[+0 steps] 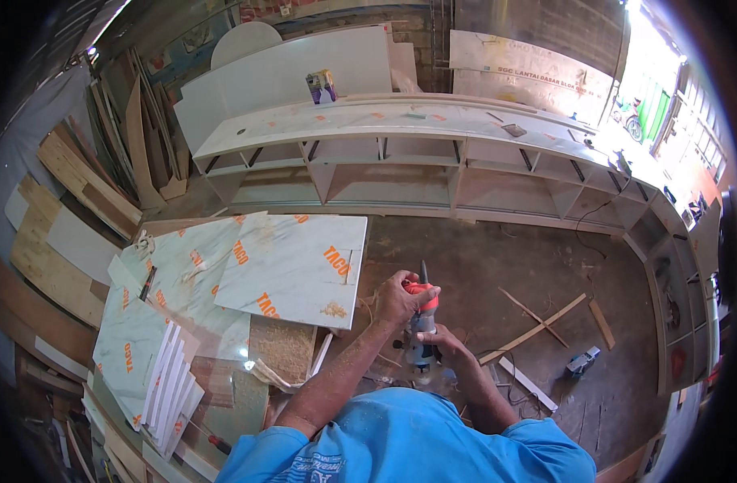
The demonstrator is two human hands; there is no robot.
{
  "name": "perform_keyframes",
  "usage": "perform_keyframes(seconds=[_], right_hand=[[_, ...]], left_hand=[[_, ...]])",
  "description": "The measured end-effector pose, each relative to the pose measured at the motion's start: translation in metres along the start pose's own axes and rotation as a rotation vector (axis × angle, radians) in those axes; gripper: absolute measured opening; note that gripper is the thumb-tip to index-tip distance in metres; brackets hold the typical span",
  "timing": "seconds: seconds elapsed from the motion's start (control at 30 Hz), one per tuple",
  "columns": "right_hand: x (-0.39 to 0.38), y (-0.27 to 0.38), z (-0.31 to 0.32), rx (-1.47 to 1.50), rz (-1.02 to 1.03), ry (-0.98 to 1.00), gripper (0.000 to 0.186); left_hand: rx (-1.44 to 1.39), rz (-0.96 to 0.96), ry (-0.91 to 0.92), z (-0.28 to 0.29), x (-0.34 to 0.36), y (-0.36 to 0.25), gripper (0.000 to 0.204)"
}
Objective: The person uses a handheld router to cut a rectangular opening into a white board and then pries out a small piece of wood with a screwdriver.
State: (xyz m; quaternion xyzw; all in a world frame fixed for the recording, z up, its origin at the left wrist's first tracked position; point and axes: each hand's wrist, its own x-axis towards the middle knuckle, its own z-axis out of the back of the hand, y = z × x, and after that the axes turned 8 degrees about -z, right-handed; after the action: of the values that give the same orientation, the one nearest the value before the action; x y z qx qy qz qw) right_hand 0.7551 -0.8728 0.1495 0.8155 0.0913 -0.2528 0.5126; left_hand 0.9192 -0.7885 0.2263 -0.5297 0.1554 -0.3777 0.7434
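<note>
The left hand [401, 303] is gripping the red end of a handheld power tool [423, 324] while the right hand [442, 340] is holding its grey body, probably sharing the weight and keeping it steady; the tool is being held above the floor [497, 266], beyond the right edge of the marbled surface [171, 248] carrying a panel [292, 262]

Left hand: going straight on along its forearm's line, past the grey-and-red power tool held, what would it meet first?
Past the tool, the left hand would probably meet the long white panel cabinet; depth is unclear.
</note>
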Motion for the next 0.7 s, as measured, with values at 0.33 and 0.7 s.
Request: perform_keyframes(seconds=[0.33, 0.7], right_hand=[[0.011, -0.007, -0.01, 0.028, 0.222, -0.11, 0.051], [-0.015, 0.005, 0.021, 0.032, 0.312, -0.024, 0.054]], left_hand=[[0.149, -0.115, 0.063, 0.006, 0.014, -0.005, 0.078], [-0.526, 0.077, 0.483, 0.02, 0.051, -0.005, 0.031]])
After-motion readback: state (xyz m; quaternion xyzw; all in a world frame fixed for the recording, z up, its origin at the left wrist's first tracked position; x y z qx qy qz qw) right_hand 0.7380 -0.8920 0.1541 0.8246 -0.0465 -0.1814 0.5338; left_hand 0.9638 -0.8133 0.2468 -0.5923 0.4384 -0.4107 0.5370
